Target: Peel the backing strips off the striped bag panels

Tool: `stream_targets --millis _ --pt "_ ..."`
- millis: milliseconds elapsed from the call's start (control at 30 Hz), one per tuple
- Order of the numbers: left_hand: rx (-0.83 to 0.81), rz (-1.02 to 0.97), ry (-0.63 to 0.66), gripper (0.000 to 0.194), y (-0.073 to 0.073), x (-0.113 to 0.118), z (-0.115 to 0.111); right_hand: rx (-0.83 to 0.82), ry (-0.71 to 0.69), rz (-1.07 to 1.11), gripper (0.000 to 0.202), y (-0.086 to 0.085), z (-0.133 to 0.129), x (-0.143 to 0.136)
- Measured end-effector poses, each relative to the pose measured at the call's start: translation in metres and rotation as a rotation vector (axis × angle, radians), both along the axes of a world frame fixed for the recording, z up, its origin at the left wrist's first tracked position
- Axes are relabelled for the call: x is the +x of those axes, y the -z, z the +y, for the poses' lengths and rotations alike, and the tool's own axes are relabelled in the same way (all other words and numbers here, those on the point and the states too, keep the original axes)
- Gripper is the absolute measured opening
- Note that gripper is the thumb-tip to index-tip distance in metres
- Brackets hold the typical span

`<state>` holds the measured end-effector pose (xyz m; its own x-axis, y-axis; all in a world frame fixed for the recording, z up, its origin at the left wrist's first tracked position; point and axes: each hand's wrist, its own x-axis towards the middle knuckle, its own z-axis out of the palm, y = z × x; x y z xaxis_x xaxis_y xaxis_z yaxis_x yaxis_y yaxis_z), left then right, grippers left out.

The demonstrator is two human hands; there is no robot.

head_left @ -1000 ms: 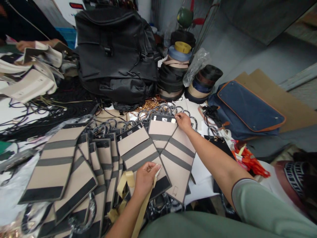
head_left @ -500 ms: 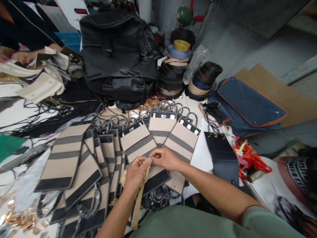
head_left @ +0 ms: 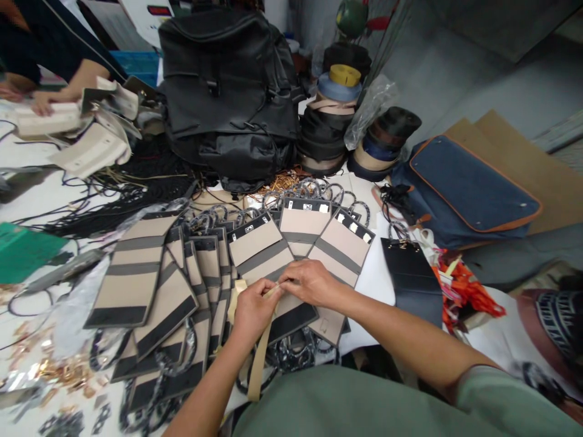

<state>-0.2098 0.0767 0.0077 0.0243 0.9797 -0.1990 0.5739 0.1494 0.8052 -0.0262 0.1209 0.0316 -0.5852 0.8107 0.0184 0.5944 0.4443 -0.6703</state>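
Observation:
My left hand [head_left: 255,308] is closed in a pinch on a strip of tan tape [head_left: 259,364], whose long end hangs down towards my lap. A pale yellowish roll or loop of tape [head_left: 235,297] shows just left of that hand. My right hand [head_left: 312,282] is also pinched shut, its fingertips meeting the left ones at the tape's upper end; the exact grip is hidden. Beneath both hands lie beige and black bag panels [head_left: 303,233], fanned out, with wrapped ring handles. The nearest panel [head_left: 291,315] is partly covered by my hands.
More panels [head_left: 132,267] overlap on the left. A black backpack [head_left: 228,97] and stacked strap rolls [head_left: 330,121] stand behind. To the right are a black bag [head_left: 412,276] and a blue bag [head_left: 473,182]. A co-worker's hands [head_left: 50,100] handle pale pieces at far left.
The view has shifted slightly, so the table things appear further right. My hands stay together on the tape, with the right fingers now closer over its end. The co-worker's hands have moved among the pale pieces.

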Motion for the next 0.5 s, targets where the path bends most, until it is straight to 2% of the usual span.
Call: stream_targets --millis 100,200,300,367,433,500 --pt "0.011 -0.063 0.009 0.022 0.009 -0.002 0.001 0.057 -0.034 -0.104 0.012 0.002 0.006 -0.003" --pt "0.056 -0.128 0.082 0.021 0.017 -0.003 0.006 0.096 -0.082 -0.162 0.014 0.004 0.011 -0.007" --pt "0.117 -0.086 0.072 0.019 0.020 0.000 0.008 0.068 -0.070 -0.146 0.014 0.010 0.012 -0.010" --pt "0.176 -0.070 0.011 0.020 0.021 0.002 0.006 0.004 0.024 -0.083 0.014 0.019 0.014 -0.010" --pt "0.225 -0.089 -0.056 0.019 0.023 0.003 0.002 -0.099 0.199 0.004 0.014 0.031 0.022 -0.005" --pt "0.219 -0.128 -0.106 0.019 0.029 0.003 -0.001 -0.220 0.382 0.122 0.015 0.040 0.042 0.004"
